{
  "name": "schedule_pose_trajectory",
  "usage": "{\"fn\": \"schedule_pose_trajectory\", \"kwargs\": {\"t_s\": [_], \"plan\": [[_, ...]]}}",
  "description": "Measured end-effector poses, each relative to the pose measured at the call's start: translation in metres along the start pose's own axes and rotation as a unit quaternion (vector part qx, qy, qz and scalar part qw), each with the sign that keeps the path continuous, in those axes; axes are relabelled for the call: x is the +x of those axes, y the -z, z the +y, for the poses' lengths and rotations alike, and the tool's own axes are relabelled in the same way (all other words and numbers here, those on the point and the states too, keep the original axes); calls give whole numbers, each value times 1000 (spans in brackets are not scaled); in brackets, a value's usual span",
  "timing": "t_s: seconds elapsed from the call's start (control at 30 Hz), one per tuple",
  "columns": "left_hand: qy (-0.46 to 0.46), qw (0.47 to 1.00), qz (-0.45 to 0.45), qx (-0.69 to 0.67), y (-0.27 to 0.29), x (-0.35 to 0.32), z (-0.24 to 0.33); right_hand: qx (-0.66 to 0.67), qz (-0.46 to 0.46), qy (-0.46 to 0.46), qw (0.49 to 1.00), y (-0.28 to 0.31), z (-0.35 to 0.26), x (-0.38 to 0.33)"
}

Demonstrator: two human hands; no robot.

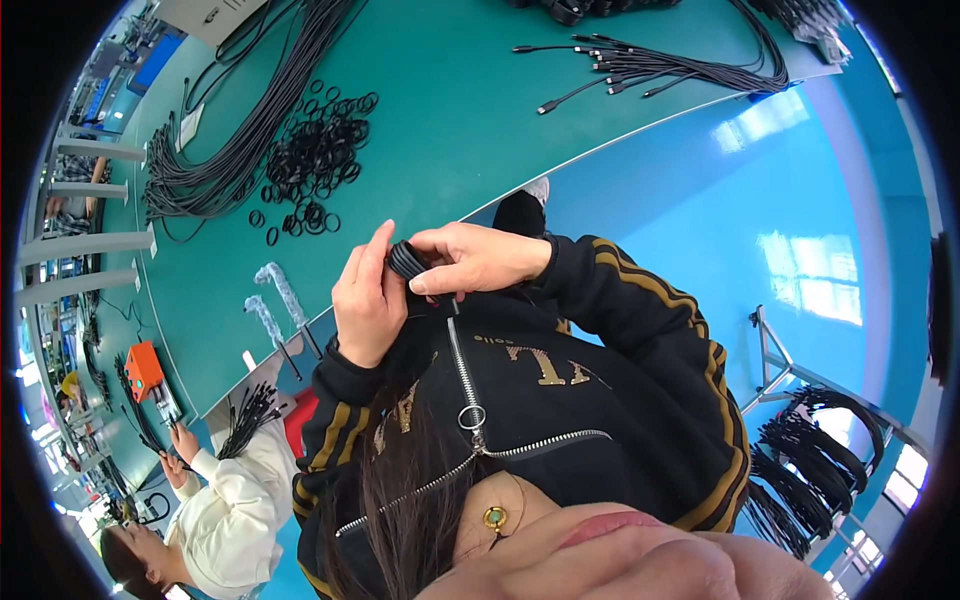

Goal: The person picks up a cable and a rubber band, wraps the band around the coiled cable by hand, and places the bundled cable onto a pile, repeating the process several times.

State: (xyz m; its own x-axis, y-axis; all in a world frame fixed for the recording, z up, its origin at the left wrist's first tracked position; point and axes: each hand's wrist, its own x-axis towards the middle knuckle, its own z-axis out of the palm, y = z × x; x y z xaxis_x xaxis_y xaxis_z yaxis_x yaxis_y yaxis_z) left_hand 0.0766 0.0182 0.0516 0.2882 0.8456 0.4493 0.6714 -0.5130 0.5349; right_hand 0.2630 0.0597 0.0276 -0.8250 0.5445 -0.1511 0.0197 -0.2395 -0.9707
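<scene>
A coiled black cable [405, 262] is gripped between my two hands, in front of my chest at the table's near edge. My left hand [368, 305] closes on the coil from the left, with its index finger pointing up. From the right, my right hand [478, 258] pinches the same coil, thumb across its front. A cable end hangs just below the fingers. Beyond my hands, a loose pile of small black rings [318, 150] lies on the green table [450, 110].
Long bundled black cables [260, 130] lie at the far left. More cables with plugs [660, 70] are at the far right. Two tools with fuzzy wrapped handles [275, 300] rest near the left edge. A co-worker in white [235, 510] handles cables at lower left. A rack [815, 455] holds hanging cables.
</scene>
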Motion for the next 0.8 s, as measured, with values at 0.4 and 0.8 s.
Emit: {"fn": "schedule_pose_trajectory", "kwargs": {"t_s": [0.4,0.8], "plan": [[-12,999,33,28,-36,29,2,245,76,41,966,17,1,-22],[155,985,45,-64,-14,5,-4,-675,368,33,639,252,-103,98]]}}
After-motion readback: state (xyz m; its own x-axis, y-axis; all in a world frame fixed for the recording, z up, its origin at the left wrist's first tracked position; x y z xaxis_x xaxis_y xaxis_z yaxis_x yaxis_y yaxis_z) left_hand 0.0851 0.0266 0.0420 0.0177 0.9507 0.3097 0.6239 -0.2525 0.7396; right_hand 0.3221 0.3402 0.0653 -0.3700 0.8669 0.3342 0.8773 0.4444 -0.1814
